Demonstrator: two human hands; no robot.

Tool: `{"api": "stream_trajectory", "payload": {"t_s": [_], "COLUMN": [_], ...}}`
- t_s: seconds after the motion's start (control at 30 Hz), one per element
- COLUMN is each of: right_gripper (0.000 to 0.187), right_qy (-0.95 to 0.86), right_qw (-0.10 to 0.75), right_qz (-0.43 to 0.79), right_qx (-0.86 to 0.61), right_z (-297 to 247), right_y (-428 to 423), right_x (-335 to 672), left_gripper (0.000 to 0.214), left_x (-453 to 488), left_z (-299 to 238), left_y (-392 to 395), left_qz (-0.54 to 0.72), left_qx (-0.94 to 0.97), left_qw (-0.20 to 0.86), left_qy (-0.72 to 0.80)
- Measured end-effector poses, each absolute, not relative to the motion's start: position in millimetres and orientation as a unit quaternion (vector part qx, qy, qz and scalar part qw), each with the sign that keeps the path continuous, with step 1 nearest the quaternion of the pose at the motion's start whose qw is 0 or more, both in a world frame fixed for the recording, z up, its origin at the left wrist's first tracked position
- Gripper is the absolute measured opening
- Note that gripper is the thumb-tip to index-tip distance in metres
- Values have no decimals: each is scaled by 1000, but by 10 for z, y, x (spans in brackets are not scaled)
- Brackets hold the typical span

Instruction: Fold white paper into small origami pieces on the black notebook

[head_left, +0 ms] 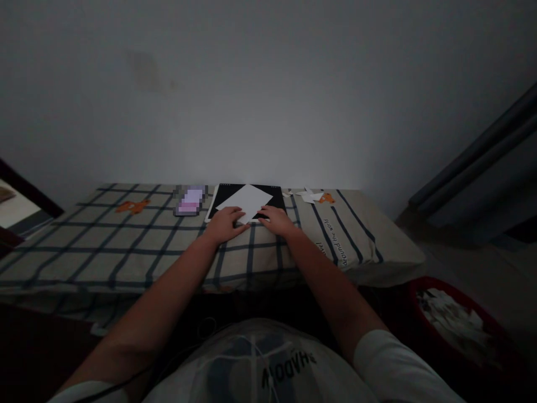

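Note:
A white sheet of paper (245,198) lies turned cornerwise on a flat black board with a pale edge (213,211). My left hand (227,223) rests on the lower left side of the paper, palm down with its fingers stretched out. On the other side my right hand (276,220) lies near the paper's lower right edge, its fingers extended and apart. Between the two hands the near corner of the sheet points toward me. Neither hand is wrapped round anything.
The table wears a checked cloth (138,246). Left of the board lies a blurred-out phone-like object (189,200), and farther left an orange shape (133,206). To the right are folded white paper (309,195) and another orange piece (327,198). A red bin (423,319) holds paper scraps.

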State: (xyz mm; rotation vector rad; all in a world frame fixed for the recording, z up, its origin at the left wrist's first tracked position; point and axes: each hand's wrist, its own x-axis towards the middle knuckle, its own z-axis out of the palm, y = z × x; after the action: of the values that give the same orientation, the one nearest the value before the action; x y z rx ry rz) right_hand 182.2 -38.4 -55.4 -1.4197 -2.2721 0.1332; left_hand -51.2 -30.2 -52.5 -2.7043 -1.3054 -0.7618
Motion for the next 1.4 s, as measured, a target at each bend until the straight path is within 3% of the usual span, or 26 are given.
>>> {"api": "stream_trajectory", "payload": {"t_s": [0.17,0.37,0.53,0.67,0.8,1.17,1.4], "right_gripper": [35,32,39,30,24,16,19], "right_qy": [-832,-830,-834,-878,-864,-760,-792], "right_qw": [237,247,270,249,230,388,339], "right_qz": [47,31,4,0,21,75,71], "right_qx": [-500,-500,-481,-409,-448,-515,-503], "right_z": [-621,-598,-537,-492,-489,-539,-466], "right_y": [-310,-322,-387,-411,-384,-326,-407], "right_x": [1890,1909,1872,1784,1756,1929,1893], "left_gripper": [54,37,36,37,38,28,28], "left_x": [-531,-522,-442,-345,-300,-557,-557], "left_z": [-557,-535,-526,-485,-469,-508,-507], "left_y": [-269,-282,-300,-342,-359,-228,-218], "left_qz": [-252,-256,-247,-220,-210,-342,-346], "left_qx": [-885,-886,-886,-889,-895,-811,-823], "left_qw": [-3,-18,22,66,73,45,20], "left_qy": [-392,-386,-392,-396,-388,-472,-450]}}
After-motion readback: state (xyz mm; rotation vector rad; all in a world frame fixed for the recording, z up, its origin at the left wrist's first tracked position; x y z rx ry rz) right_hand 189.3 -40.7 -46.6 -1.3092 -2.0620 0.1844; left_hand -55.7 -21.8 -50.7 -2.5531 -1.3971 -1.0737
